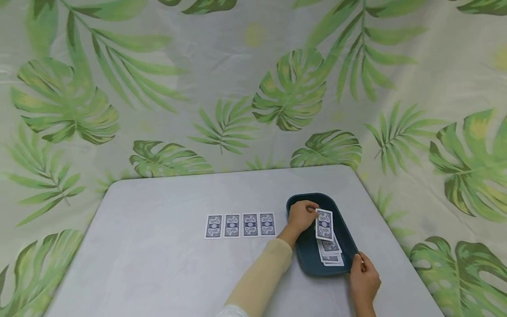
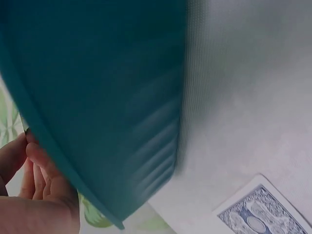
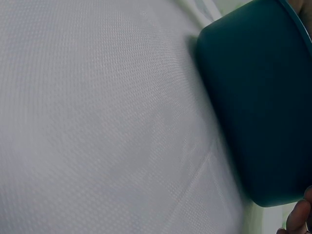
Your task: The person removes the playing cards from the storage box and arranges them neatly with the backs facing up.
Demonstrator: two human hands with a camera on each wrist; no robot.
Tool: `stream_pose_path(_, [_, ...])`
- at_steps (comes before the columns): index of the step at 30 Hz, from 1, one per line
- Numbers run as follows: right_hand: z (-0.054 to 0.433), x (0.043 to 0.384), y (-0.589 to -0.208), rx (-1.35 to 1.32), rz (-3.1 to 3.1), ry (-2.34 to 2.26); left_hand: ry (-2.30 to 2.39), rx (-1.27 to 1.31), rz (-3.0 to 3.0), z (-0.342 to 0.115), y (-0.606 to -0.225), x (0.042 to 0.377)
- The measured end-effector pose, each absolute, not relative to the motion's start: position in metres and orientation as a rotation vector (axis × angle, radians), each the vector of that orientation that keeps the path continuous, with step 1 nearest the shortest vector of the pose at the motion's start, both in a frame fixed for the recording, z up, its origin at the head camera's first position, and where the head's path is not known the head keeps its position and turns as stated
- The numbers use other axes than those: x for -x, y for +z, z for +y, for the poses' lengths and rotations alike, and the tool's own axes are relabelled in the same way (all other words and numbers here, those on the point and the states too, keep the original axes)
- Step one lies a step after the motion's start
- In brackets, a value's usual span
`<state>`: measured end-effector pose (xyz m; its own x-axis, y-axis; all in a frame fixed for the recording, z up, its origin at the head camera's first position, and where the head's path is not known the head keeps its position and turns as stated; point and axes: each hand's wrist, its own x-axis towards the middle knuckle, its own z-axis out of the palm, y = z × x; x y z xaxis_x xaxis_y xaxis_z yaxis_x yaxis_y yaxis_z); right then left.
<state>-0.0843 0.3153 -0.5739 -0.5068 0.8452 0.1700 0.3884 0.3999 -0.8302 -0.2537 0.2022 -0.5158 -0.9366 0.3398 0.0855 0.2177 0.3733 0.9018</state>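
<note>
In the head view my left hand (image 1: 303, 215) reaches over the left rim of a dark teal tray (image 1: 309, 259). Its thumb and fingers pinch the upper left corner of a face-down playing card (image 1: 325, 224). Below that card, several more playing cards (image 1: 330, 259) lie loosely overlapped inside the tray. My right hand (image 1: 364, 277) grips the tray's near right corner, thumb at the rim. In the left wrist view the left hand (image 2: 46, 183) is half hidden behind the tray wall (image 2: 107, 97). Right-hand fingers (image 3: 297, 217) show beside the tray's outer side in the right wrist view.
Left of the tray, a row of several face-down playing cards (image 1: 232, 226) with blue backs lies on the white table (image 1: 158, 264). A leaf-patterned cloth (image 1: 222, 88) hangs behind the table and down its sides.
</note>
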Motion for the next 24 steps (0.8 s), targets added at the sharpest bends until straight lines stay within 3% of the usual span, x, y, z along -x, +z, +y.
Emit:
stream_pose_path(10, [0.314, 0.085, -0.575, 1.077, -2.070, 1.037, 1.760, -0.501, 2.420, 0.169, -0.511, 0.253])
stream_pose_path(24, [0.313, 0.086, -0.577, 1.134, -2.060, 1.101, 1.934, -0.288, 2.351, 0.108, -0.524, 0.269])
